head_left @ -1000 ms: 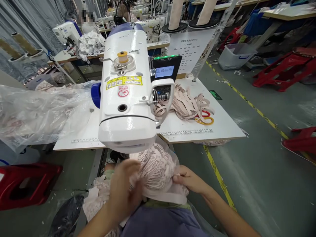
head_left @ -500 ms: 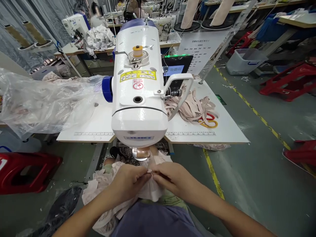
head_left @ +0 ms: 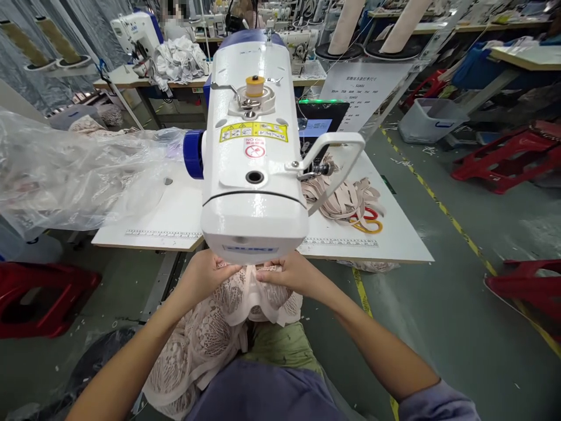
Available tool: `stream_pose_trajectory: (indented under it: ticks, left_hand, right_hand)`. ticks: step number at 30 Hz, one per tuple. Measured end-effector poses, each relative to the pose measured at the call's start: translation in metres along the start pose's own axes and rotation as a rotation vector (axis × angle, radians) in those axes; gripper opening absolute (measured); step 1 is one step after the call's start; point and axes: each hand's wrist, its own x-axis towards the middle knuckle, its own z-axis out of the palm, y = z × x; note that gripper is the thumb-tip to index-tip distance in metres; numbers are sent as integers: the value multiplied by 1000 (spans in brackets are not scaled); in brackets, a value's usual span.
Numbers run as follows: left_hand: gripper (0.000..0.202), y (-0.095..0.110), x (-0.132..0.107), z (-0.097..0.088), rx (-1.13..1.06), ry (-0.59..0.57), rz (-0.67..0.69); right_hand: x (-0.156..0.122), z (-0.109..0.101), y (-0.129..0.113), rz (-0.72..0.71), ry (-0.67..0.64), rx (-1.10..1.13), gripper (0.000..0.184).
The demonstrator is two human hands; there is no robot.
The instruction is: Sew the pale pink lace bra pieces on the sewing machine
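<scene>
A pale pink lace bra (head_left: 253, 297) is stretched between my two hands under the front of a white sewing machine (head_left: 254, 219). My left hand (head_left: 209, 273) pinches its left side, thumb on top of the lace. On the other side my right hand (head_left: 287, 273) grips it with thumb and fingers, close to the centre piece. The machine head hides the bra's far edge and some of my fingertips. More lace bras (head_left: 197, 345) hang in a bunch over my lap, to the left of the one I hold.
Pale fabric straps (head_left: 339, 196) and scissors with red and yellow handles (head_left: 367, 221) lie on the white table (head_left: 407, 234), right of the machine. Clear plastic sheeting (head_left: 79, 169) covers its left end. Red stools (head_left: 44, 298) stand at both sides.
Both hands have moved forward and up from my lap to beneath the machine head, spreading apart. The bra, bunched before, is now opened out with its lace cups showing.
</scene>
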Motion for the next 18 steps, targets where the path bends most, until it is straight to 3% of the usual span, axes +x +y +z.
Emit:
stream_pose_trajectory:
  ticks: [7,18]
  left_hand:
    - [17,-8,13,0,50,104,93]
    - [17,-15,17,-1,54,96,131]
  right_hand:
    - [14,-3,16,-69,53,78,31]
    - [20,-5,25,-85,34,89,29]
